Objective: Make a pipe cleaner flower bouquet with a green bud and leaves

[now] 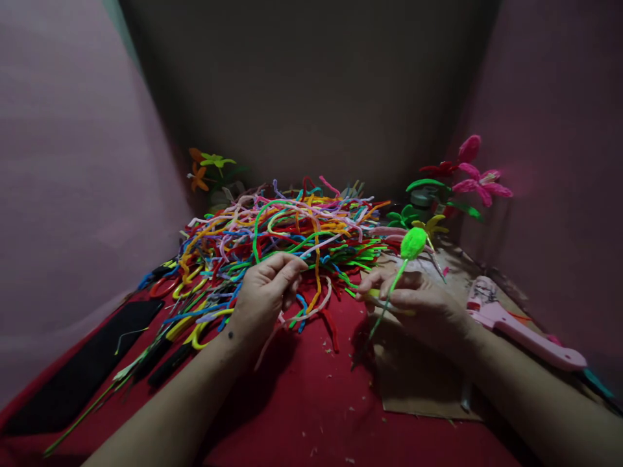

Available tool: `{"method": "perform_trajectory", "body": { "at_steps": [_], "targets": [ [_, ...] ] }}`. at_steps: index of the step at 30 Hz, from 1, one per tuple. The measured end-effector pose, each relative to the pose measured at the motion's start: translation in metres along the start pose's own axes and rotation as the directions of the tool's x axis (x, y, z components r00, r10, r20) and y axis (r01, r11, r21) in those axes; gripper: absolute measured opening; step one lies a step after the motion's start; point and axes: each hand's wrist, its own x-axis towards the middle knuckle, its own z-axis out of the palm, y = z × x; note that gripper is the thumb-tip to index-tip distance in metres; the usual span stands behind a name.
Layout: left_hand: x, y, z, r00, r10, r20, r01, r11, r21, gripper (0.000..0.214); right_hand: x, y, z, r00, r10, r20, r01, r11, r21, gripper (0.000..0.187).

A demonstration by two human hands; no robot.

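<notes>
My left hand is closed in a pinch in front of a heap of colourful fuzzy pipe cleaners. A strand seems to sit between its thumb and forefinger; which one I cannot tell. A pale pink pipe cleaner loops beside that hand. To the right, my right hand is closed around the green stem of a bright green fuzzy oval, which points up above the fingers. A yellowish strip also shows among these fingers; its kind is unclear.
A pink glue gun lies at the right near a cardboard piece. Pink and orange fuzzy flowers stand at the back. Scissors with yellow handles and a black strip lie on the red cloth at left.
</notes>
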Motion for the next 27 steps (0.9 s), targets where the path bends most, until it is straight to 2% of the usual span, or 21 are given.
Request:
{"method": "perform_trajectory", "body": {
  "at_steps": [4, 9, 12, 14, 16, 19, 21, 23, 25, 27],
  "targets": [
    [0.005, 0.006, -0.005, 0.990, 0.079, -0.113, -0.087, 0.994, -0.070, 0.015, -0.002, -0.023, -0.003, 0.997, 0.040, -0.072, -0.036, 0.998, 0.052, 0.007],
    [0.008, 0.005, -0.009, 0.989, 0.081, -0.124, -0.085, 0.996, -0.032, 0.016, -0.008, -0.051, -0.014, 0.968, -0.176, -0.179, 0.188, 0.981, 0.054, 0.006],
    [0.007, 0.003, -0.008, 0.994, 0.074, -0.082, -0.074, 0.997, 0.007, 0.013, -0.007, -0.055, -0.020, 0.954, -0.225, -0.199, 0.234, 0.972, 0.021, 0.006],
    [0.003, 0.002, -0.005, 0.996, 0.062, -0.065, -0.061, 0.998, 0.026, 0.012, -0.004, -0.051, -0.021, 0.962, -0.200, -0.187, 0.200, 0.980, -0.021, 0.005],
    [-0.002, 0.003, 0.002, 1.000, 0.016, -0.017, -0.015, 0.998, 0.062, 0.013, 0.000, -0.041, -0.017, 0.977, -0.117, -0.178, 0.106, 0.992, -0.072, 0.008],
    [-0.012, 0.003, 0.016, 0.983, -0.123, 0.140, 0.103, 0.985, 0.141, 0.015, 0.001, -0.022, -0.002, 0.980, 0.058, -0.189, -0.094, 0.978, -0.186, 0.011],
    [-0.019, 0.003, 0.024, 0.954, -0.160, 0.253, 0.115, 0.976, 0.185, 0.015, -0.002, -0.010, 0.013, 0.988, 0.087, -0.131, -0.116, 0.966, -0.233, 0.013],
    [-0.024, 0.001, 0.028, 0.925, -0.152, 0.348, 0.082, 0.975, 0.206, 0.015, -0.007, -0.004, 0.026, 0.984, 0.136, -0.113, -0.155, 0.972, -0.177, 0.013],
    [-0.025, -0.001, 0.030, 0.903, -0.169, 0.395, 0.083, 0.971, 0.226, 0.015, -0.013, -0.005, 0.033, 0.981, 0.176, -0.079, -0.186, 0.972, -0.141, 0.015],
    [-0.024, -0.004, 0.032, 0.896, -0.218, 0.386, 0.126, 0.960, 0.249, 0.015, -0.021, -0.015, 0.031, 0.987, 0.139, -0.078, -0.149, 0.979, -0.140, 0.013]
  ]
}}
